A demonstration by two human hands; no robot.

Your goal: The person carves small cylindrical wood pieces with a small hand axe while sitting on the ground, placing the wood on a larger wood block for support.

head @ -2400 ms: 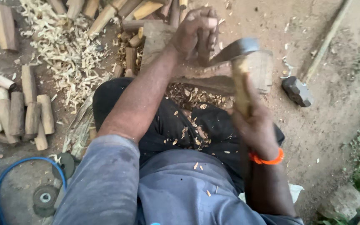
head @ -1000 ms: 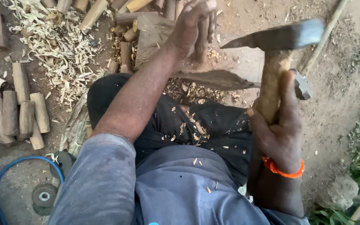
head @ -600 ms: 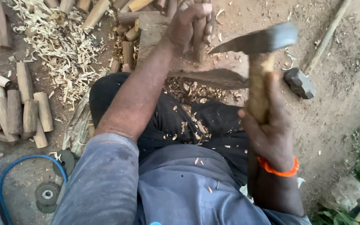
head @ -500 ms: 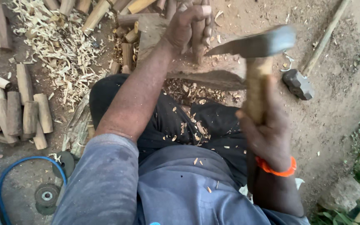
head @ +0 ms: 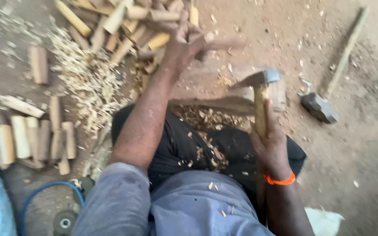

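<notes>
My left hand [head: 183,43] is stretched out over the far edge of the wooden chopping block [head: 206,83] and holds a short wooden stick [head: 224,43] that points right; the motion is blurred. My right hand [head: 270,146], with an orange band at the wrist, grips the wooden handle of a hatchet [head: 259,81]. The metal head of the hatchet rests low over the right part of the block. Wood chips lie on my dark trousers.
A pile of cut sticks [head: 123,22] lies beyond the block, pale shavings [head: 84,81] to its left. A row of short billets [head: 36,140] lies at the left. A dark stone [head: 319,107] and a long stick [head: 346,48] lie right. A blue hose [head: 44,192] loops at bottom left.
The hatchet has come down from a raised position to the block. My left hand has lifted the stick off the block and swung it away toward the pile.
</notes>
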